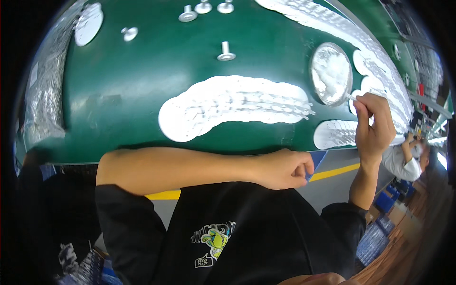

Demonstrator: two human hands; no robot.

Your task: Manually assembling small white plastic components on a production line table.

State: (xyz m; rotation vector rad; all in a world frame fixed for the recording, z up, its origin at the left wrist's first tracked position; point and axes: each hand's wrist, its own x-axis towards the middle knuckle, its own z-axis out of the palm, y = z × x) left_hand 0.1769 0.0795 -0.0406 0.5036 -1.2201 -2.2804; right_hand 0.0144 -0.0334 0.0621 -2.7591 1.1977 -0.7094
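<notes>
Can see clear plastic wrap (pixel 45 102) piled along left edge of green table (pixel 128 85). On right, can make out co-worker (pixel 403 164) in white top, small & blurry, nr blue bins (pixel 385 200), w/ cardboard boxes (pixel 400 219) & bluish wrapped stacks (pixel 373 241) nearer. Past near table edge, can spot grey floor (pixel 332 187) w/ yellow stripe (pixel 335 172).

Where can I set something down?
Bare patches: the green tabletop between the clear plastic bags and the fanned row of white discs, and the strip above that row, left of the nearest silver flanged post. Crowded: the right side, with the round white-filled dish, more white discs and the right hand.
</notes>
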